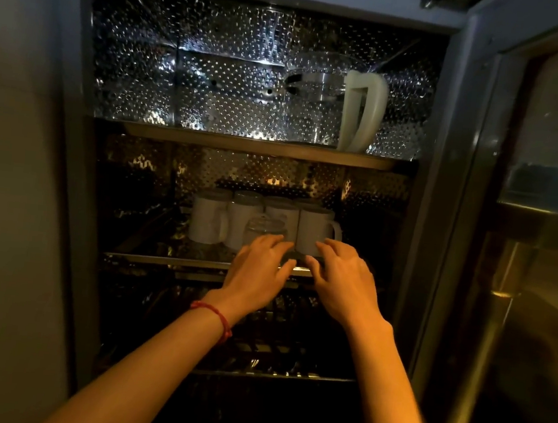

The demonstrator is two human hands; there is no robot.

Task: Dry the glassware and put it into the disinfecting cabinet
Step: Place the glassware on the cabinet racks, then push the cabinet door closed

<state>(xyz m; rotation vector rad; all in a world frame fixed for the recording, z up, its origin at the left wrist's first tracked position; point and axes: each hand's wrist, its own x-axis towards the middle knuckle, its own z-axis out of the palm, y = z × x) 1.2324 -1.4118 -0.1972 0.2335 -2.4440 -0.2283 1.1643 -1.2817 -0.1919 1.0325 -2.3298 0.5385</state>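
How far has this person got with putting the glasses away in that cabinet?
Already in: a glass jug on the top shelf and white mugs upside down on the middle shelf. In hand: a clear glass sits in front of the mugs, with the left hand and right hand at the shelf's front edge. What remains outside the cabinet is out of view.

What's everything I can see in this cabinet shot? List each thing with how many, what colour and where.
Cabinet: one, grey frame, shiny dimpled metal inside, door open at right.
Jug: one, clear with pale handle, top shelf, right.
Mugs: at least four in front, more behind, white, upside down on the middle shelf.
Glass: one, clear, upside down in front of the mugs.
Middle shelf: one, metal.
Lower rack: one, dark; its contents are too dim to tell.
Bracelet: one, red, left wrist.
Left hand: fingers spread at the glass.
Right hand: fingers spread, at the shelf's front edge.
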